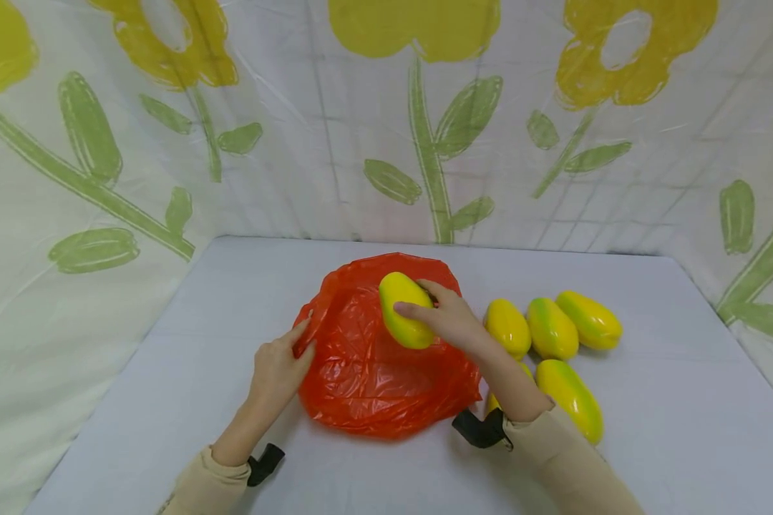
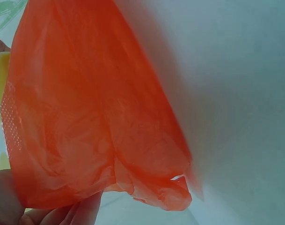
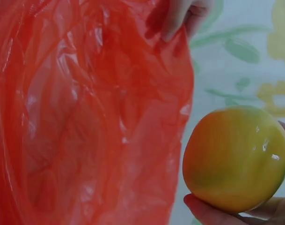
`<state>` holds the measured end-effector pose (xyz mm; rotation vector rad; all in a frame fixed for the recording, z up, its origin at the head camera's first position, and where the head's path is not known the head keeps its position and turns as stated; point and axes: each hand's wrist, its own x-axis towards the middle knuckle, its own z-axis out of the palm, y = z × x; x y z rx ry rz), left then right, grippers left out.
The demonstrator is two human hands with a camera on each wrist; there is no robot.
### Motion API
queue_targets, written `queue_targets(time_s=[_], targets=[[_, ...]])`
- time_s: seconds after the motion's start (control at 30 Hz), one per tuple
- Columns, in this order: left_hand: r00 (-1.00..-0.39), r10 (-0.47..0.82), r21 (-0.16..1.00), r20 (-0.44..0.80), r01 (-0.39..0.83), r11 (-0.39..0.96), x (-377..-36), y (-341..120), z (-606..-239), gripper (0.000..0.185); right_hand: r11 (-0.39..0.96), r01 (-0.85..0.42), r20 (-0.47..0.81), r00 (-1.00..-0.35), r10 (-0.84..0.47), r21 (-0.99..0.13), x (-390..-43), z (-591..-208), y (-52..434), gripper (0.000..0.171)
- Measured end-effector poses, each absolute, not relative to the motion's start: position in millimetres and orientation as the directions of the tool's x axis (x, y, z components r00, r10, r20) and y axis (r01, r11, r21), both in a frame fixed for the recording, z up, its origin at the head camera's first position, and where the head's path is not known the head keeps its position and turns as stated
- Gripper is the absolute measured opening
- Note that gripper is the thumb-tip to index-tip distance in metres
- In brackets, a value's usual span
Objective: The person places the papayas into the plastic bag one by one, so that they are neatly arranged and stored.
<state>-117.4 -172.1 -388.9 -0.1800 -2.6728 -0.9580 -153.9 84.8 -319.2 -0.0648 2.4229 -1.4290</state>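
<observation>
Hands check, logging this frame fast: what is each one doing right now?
Left hand: grips the edge of the red plastic bag.
Right hand: holds a yellow mango over the bag.

Staged tabletop booth — flower-print plastic backdrop [image 1: 386,129] encloses grey table [image 1: 650,443].

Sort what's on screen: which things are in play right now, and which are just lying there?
In play: right hand gripping a mango; left hand pinching the red bag edge.
Lying about: four mangoes on the table; flowered backdrop.
</observation>
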Motion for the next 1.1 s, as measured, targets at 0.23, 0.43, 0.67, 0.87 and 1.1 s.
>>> queue_targets(time_s=[0.23,0.43,0.67,0.87,1.1], targets=[[-0.962,-0.02,0.63,0.272,0.162,0.759,-118.9,-168.7,-386.8,0.037,0.448,0.173,-0.283,-0.94,-0.191,-0.877,-163.6,-336.0,59.9,0.071],[-0.972,-0.034,0.661,0.231,0.131,0.739,-119.3,-166.7,-386.2,0.036,0.342,0.219,-0.288,-0.943,-0.167,-0.914,-170.6,-348.3,43.5,0.07],[-0.975,-0.027,0.66,0.222,0.13,0.74,-118.8,-166.6,-385.7,0.036,0.216,0.313,-0.344,-0.93,-0.129,-0.925,-177.4,-353.7,31.7,0.067],[-0.973,-0.016,0.65,0.232,0.143,0.747,-120.7,-167.4,-385.3,0.036,0.191,0.35,-0.376,-0.919,-0.12,-0.917,-185.7,-361.2,22.5,0.066],[-0.972,-0.013,0.637,0.236,0.145,0.757,-121.2,-167.7,-385.2,0.036,0.152,0.356,-0.37,-0.926,-0.073,-0.922,-193.5,-375.9,8.9,0.068]])
